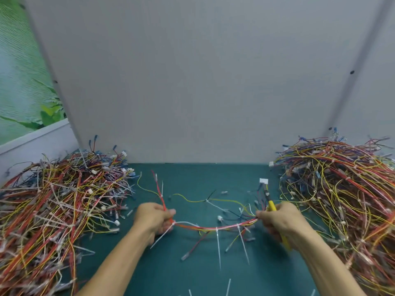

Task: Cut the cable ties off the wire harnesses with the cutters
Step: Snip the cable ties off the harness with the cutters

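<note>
Red and orange wires of one harness (pixel 203 228) hang in a shallow curve from left to right over the green mat (pixel 192 274). The left hand (pixel 154 218) pinches one end. The right hand (pixel 280 223) grips the other end and also the cutters (pixel 271 206) (yellow handles, nose pointing away). Three white cable ties (pixel 218 238) sit along the span, and the last one is nearest the right hand.

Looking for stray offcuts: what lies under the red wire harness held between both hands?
The dark green table mat, with white cable-tie tails and thin loose wires across it. The left hand and right hand hide whatever lies beneath them.
</note>
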A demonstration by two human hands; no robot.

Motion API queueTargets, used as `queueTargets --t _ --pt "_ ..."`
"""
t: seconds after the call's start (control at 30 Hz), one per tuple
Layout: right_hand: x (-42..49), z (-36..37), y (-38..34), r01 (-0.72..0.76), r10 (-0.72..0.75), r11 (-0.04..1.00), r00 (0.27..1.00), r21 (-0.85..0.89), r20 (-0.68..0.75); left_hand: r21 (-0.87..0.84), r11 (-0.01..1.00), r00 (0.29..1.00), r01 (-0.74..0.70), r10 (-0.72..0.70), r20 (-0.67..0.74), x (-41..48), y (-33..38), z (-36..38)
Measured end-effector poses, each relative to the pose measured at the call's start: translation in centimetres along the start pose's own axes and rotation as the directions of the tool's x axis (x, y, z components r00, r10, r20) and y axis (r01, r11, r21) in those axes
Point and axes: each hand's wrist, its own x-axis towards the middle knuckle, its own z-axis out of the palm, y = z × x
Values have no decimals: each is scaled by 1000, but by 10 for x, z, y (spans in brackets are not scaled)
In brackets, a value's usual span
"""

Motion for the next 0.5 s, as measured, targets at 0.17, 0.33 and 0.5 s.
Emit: queueTargets --t 0.17,0.33,0.5 --pt "-31 -30 -10 94 -30 843 991 -530 129 123 992 1000 -5 5 6 -3 -13 -7" --pt "-59 -62 -31 76 -78 581 996 -810 38 178 982 997 -67 73 -30 -6 -16 -7" --pt "-90 -42 -62 201 -477 548 872 -812 -107 177 981 996 -74 82 -35 -7 -16 -6"
